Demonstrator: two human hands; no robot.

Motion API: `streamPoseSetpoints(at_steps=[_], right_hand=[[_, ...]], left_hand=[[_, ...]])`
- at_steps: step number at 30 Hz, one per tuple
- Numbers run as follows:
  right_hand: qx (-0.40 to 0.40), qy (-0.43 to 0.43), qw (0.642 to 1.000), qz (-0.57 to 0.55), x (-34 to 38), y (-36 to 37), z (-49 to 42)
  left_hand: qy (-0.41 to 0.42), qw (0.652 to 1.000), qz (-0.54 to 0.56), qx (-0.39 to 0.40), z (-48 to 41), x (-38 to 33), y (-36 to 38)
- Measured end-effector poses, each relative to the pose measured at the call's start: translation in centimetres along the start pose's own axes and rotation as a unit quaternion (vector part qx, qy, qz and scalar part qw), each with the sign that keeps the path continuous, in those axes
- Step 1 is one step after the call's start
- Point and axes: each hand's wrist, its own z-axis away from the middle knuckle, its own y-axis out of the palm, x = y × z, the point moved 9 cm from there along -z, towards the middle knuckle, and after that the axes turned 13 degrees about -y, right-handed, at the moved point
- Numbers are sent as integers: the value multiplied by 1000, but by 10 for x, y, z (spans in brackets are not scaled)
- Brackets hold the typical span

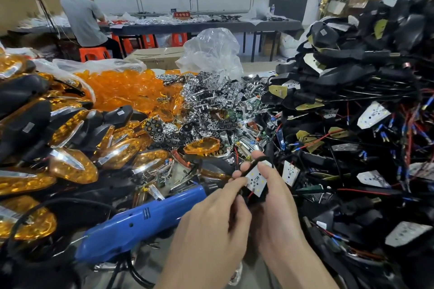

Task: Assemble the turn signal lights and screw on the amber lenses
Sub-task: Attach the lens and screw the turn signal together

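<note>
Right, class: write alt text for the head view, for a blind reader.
Left hand and right hand grip a lamp housing with a white LED board, above heaps of amber lenses, chrome reflectors and wired housings.

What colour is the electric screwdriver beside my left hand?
The electric screwdriver is blue, head view.

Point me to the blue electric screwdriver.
Head view, lower left of centre: the blue electric screwdriver lies just left of the left hand, below the finished amber lights.

Left hand (211,216) and right hand (278,204) side by side, forearms converging. I've got both curled, pinching one lamp unit (256,180); right thumb pressed on its face.
</note>
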Motion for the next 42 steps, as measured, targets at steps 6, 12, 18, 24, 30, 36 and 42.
streamPoseSetpoints(at_steps=[6,12,18,24,30,36,42], right_hand=[[-17,-15,1000,-1,1,1,-2],[-28,-30,999,-3,4,0,-4],[-25,-41,999,0,6,-2,-4],[-19,-52,998,9,7,-2,-5],[-22,-54,998,11,7,-3,-5],[-30,-48,998,-2,7,-3,-5],[-23,-43,999,-6,6,-2,-5]], left_hand=[[11,998,-66,-10,2,-5,0],[43,991,-126,-33,1,-15,-2],[78,983,-156,-54,2,-17,0],[77,976,-196,-63,2,-16,5],[57,986,-148,-59,2,-17,2],[40,988,-142,-43,0,-15,3],[41,986,-157,-33,1,-14,6]])
